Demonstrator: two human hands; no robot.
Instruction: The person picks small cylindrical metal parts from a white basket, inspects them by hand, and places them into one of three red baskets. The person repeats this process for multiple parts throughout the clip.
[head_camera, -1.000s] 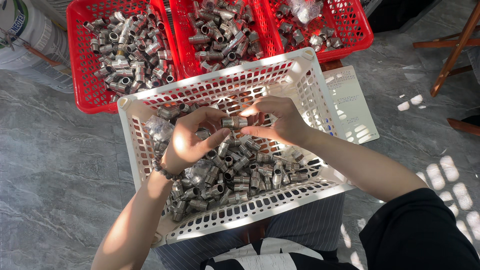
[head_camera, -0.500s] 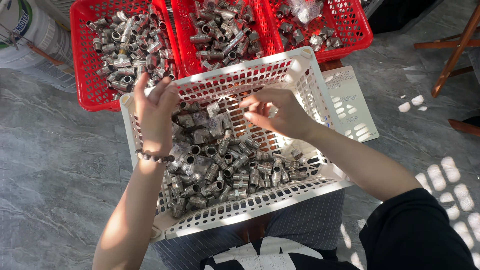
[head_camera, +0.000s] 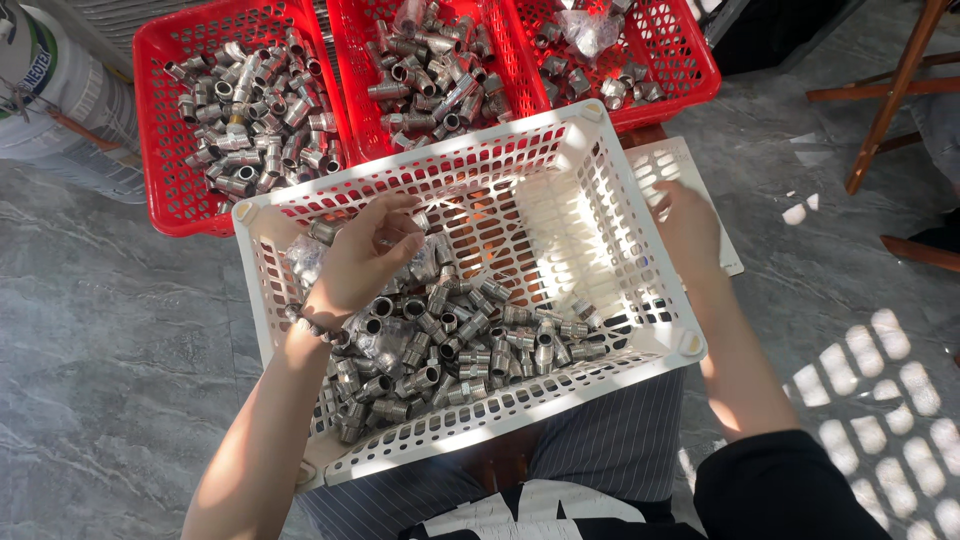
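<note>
metal fittings (head_camera: 450, 345) fill white basket (head_camera: 560, 150); left hand (head_camera: 365, 255) pinches one, right hand (head_camera: 690, 225) grips its rim

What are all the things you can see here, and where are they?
white basket: one, white plastic with holes, in the middle, on the person's lap
metal fittings: many, silver-grey, piled in the near part of the white basket
red baskets: at least three, red, in a row beyond the white one, holding more silver fittings
white lid: one flat perforated piece, white, on the floor just right of the white basket
bucket: one, whitish, top left corner
wooden legs: brown, furniture at the far right edge
floor: grey, marbled
bracelet: one, beaded, on the left wrist
left hand: over the fittings, fingers curled
right hand: outside the basket's right wall, over the white lid
</note>
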